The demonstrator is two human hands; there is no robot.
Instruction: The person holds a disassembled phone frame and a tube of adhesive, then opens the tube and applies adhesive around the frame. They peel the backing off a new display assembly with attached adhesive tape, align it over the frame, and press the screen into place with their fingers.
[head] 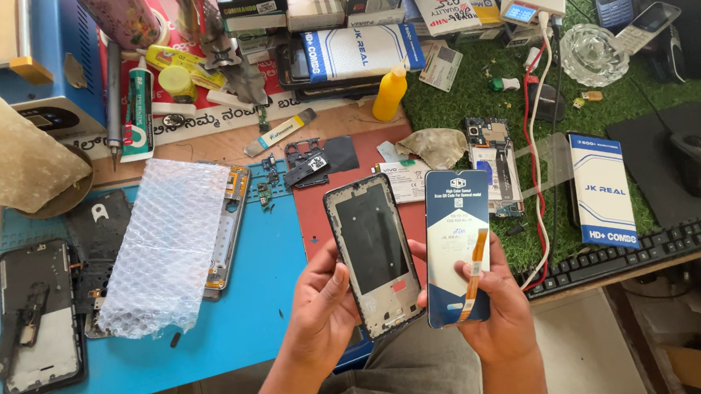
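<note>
Left hand point(322, 302) grips the phone frame point(373, 252) by its lower left edge, thumb over the rim, fingers wrapped behind. Frame is tilted, inner side facing up, held above the near edge of the blue mat point(253, 297).

Right hand point(500, 310) grips the new screen point(456, 245) from the right and below, fingers curled on its lower half. Screen is back side up, blue-white sticker showing, orange flex cable point(474, 276) running down its right side. Screen sits just right of the frame, edges nearly touching.

Relative to the blue mat:
- on it, left part: bubble wrap point(168, 246) lying over another phone body; only that body's right edge shows.
- far left edge: opened phone point(37, 323), internals exposed.
- right of it: red mat point(345, 160) with small black parts.
- further right, on green turf: stripped phone point(494, 162), blue-white box point(603, 190), keyboard point(626, 253), mouse point(696, 164).
- behind it: yellow bottle point(390, 94).
</note>
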